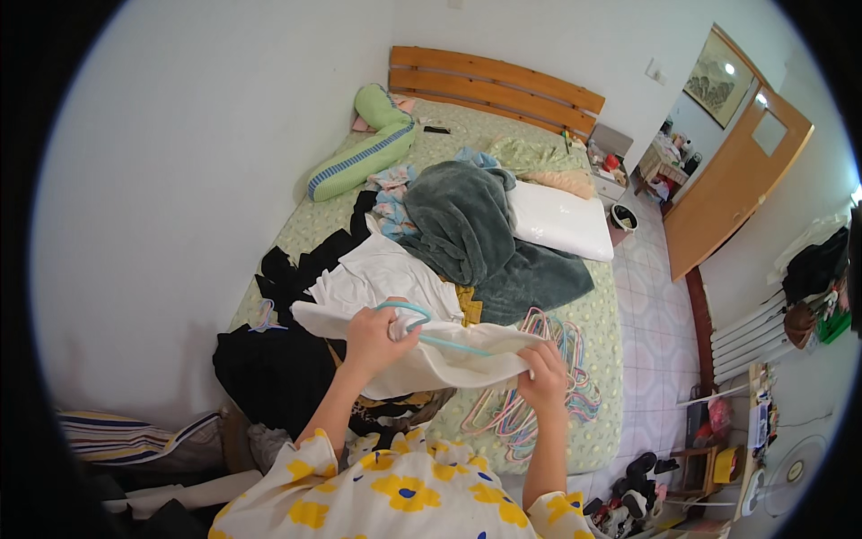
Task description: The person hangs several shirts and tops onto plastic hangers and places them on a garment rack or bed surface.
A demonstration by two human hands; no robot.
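Note:
My left hand [380, 342] grips a light-blue clothes hanger [451, 345] near its hook, together with bunched white cloth. The hanger's arm runs to the right inside the opening of a white garment [404, 374]. At the right end of that opening, my right hand [544, 374] pinches the fabric edge. The garment is stretched between both hands above the bed; its lower part is partly hidden by my left forearm. Beneath and beyond it lies another white garment [397, 273]. Several pastel clothes hangers [579, 397] are heaped on the bed by my right hand.
Black clothes [269, 377] lie at the bed's left, with a small hanger [268, 320] on them. A grey-green blanket [465, 222], a white pillow [562, 219] and a green long bolster [363, 155] are farther up. A wall borders the left; a wooden door [741, 182] stands open at right.

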